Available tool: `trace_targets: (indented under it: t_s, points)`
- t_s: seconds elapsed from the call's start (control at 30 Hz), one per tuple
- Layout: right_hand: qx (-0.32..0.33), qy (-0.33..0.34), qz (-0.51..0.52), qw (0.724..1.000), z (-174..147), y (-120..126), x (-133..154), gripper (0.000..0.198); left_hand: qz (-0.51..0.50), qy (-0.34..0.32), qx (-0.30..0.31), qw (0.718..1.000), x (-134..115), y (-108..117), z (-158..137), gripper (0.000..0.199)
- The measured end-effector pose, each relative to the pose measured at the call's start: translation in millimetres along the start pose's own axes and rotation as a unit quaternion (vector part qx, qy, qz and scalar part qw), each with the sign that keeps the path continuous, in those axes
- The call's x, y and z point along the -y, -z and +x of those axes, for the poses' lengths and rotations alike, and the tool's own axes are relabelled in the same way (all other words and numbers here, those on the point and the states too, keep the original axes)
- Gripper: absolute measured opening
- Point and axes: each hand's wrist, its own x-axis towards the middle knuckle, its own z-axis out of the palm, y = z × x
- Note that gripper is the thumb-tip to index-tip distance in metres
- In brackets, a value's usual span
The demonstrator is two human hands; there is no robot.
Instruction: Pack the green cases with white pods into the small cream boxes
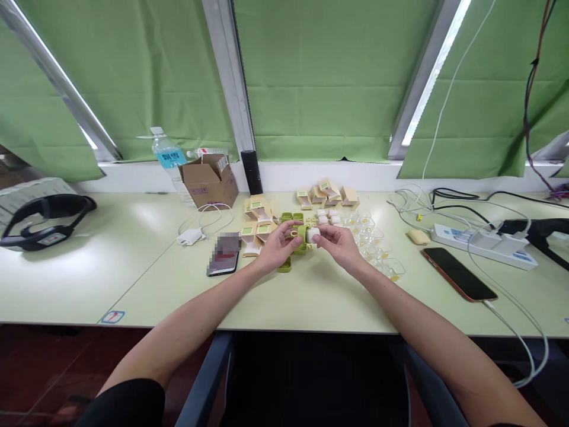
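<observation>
My left hand point(276, 248) is closed on a small olive-green square shell point(302, 232) with a pale ring at its side. Pinched in the fingers of my right hand point(341, 245) is a white rounded block point(312, 235), held right against the shell's right side; I cannot tell whether it is partly inside. More green shells point(284, 265) lie on the table under and behind my hands. Several white blocks point(322, 217) sit just beyond my right hand. To its right spread many clear plastic covers point(372, 238) with yellow marks.
Folded cream cards point(251, 241) lie left of the hands, and more cream cards point(329, 188) at the back. A phone point(224, 254), a white charger point(191, 236), a cardboard box point(208, 181) and a bottle point(168, 155) stand left. Rightward are another phone point(459, 274) and a power strip point(484, 245) with cables.
</observation>
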Motion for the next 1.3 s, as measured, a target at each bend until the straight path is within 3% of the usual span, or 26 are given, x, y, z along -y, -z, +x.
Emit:
trace_targets:
  t_s: [0.33,0.63,0.8,0.97,1.13,1.23,1.3]
  points:
    - [0.006,-0.003,0.011,1.000,-2,-4,2,0.047,0.121,-0.067,-0.026,0.990,4,-4,-2,0.047]
    - [-0.002,-0.011,0.019,1.000,1,-2,4,0.051,0.267,-0.167,-0.070,0.946,-8,-17,-8,0.044]
    - [-0.017,-0.024,0.062,0.998,-1,-3,6,0.051,0.297,-0.168,-0.038,0.939,-15,-21,-3,0.059]
    - [-0.033,-0.034,0.077,0.996,-2,-7,7,0.051,0.329,-0.167,-0.045,0.928,-19,-31,1,0.049]
    - [-0.039,-0.007,0.047,0.998,-2,-5,6,0.053,0.272,-0.155,-0.052,0.948,-22,-37,7,0.046]
    - [-0.051,0.042,-0.051,0.996,-4,-1,8,0.050,0.138,-0.108,-0.056,0.983,-20,-33,12,0.048]
    - [-0.077,0.109,-0.162,0.978,-6,3,10,0.044,0.036,-0.058,-0.049,0.996,-17,-28,14,0.052]
